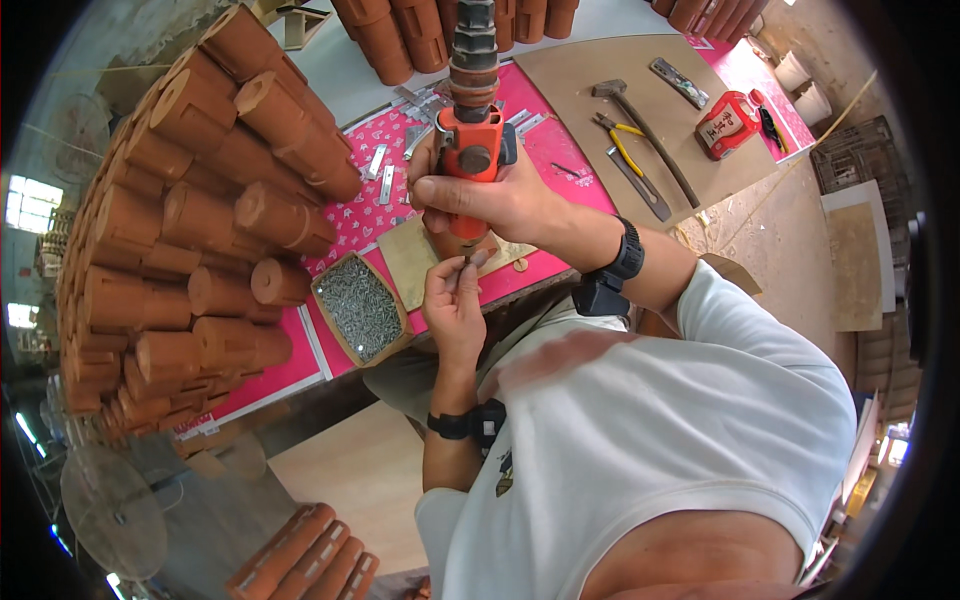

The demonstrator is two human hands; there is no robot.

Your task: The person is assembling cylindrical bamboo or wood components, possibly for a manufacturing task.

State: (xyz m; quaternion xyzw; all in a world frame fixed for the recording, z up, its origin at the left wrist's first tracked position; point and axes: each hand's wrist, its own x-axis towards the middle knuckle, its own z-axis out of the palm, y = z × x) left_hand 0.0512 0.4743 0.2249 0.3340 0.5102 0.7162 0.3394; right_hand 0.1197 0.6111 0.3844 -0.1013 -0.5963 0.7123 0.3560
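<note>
My right hand (pixel 500 195) is wrapped round an orange-and-black power driver (pixel 471 150), its dark ribbed end pointing away from me. Just below the driver's near end, the thumb and fingers of my left hand (pixel 456 305) are pinched together. Whatever sits between those fingertips is too small to make out. Beneath the driver, partly covered by it and my hands, a reddish-brown piece (pixel 440 243) rests on a tan board (pixel 400 262). An open box of small metal screws (pixel 358 308) stands left of my left hand.
Reddish-brown slotted cylinders (pixel 200 225) are piled high on the left; more stand at the back. Metal strips (pixel 387 184) lie on the pink patterned cover. To the right, brown sheet holds a hammer (pixel 650 135), yellow-handled pliers (pixel 622 145) and a red bottle (pixel 729 125).
</note>
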